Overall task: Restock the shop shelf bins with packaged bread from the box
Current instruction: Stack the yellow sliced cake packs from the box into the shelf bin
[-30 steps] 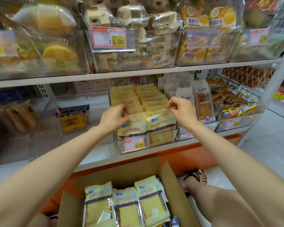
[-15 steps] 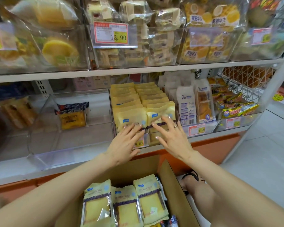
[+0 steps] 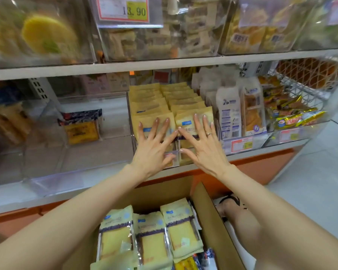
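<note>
- Widest hazard, as a judgement: easy to knock or shove the cardboard box (image 3: pixel 209 221), open at bottom centre of the frame with a sandalled foot (image 3: pixel 230 201) just beside its right wall, and tip the bread packs (image 3: pixel 152 240) standing in it
- Next down: risk of skidding the clear bin (image 3: pixel 130 106) at centre backward or askew on the lower shelf (image 3: pixel 105 180) by leaning too hard on its front row
- Smaller again: likely to squash soft bread or buckle the front packs (image 3: pixel 147 118) under flat pressure; could also pop one pack out of line by pressing unevenly
- Left hand (image 3: pixel 154 151) spread wide, fingers straight, laid flat on the left front pack, gripping nothing; right hand (image 3: pixel 203 149) spread the same way on the right front pack, ring (image 3: pixel 209 134) on one finger, gripping nothing
- Containers, biggest first: cardboard box holding three yellow bread packs upright side by side, more packs only partly seen at the bottom edge
- Along the top of the frame, upper bins (image 3: pixel 158 45) of blurred pastries, a price tag (image 3: pixel 125 10) on the middle one
- Left of centre, a wide clear bin (image 3: pixel 76 168) almost bare, just one dark-topped yellow pack (image 3: pixel 80 127) toward its back
- At the right edge, a wire basket (image 3: pixel 300 88) of shiny yellow and orange wrapped snacks, too blurred to read
- Centre, the clear bin under the hands: two rows of yellow packs running front to back, seemingly close to full
- Just right of it, the next bin (image 3: pixel 261 136) with white packs (image 3: pixel 227 114) upright
</note>
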Action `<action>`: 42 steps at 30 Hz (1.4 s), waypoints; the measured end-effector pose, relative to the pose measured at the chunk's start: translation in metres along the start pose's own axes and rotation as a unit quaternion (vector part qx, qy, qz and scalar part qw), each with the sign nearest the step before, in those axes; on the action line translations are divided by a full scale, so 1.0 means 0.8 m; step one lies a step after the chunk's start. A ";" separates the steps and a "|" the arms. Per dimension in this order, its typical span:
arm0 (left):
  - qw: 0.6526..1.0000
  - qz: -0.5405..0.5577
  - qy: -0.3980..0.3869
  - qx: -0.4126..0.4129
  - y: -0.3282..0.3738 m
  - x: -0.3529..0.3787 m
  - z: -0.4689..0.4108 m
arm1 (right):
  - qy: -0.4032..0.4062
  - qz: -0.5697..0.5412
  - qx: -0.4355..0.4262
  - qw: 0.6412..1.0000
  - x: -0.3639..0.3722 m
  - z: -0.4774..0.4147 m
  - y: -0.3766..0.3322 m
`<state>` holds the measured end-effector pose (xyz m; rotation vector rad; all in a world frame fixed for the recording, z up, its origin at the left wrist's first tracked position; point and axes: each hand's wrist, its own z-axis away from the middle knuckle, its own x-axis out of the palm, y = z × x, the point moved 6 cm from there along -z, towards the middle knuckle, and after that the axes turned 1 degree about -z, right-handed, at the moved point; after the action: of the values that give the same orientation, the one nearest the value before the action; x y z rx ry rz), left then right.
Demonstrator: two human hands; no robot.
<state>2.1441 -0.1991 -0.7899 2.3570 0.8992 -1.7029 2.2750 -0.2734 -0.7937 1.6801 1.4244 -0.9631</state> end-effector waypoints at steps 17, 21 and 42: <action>0.998 0.018 -0.054 0.019 0.005 0.026 0.006 | -0.110 -0.018 0.033 0.993 0.009 0.011 0.003; 0.999 0.021 -0.027 -0.011 -0.012 0.032 -0.002 | -0.107 -0.019 0.047 0.993 0.003 -0.002 0.003; 0.998 -0.045 -0.039 -0.003 -0.016 -0.016 -0.011 | -0.067 -0.047 0.056 0.995 -0.015 -0.001 -0.013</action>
<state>2.1418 -0.1903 -0.7717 2.2611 1.0097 -1.8079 2.2634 -0.2770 -0.7836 1.6071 1.3926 -1.2049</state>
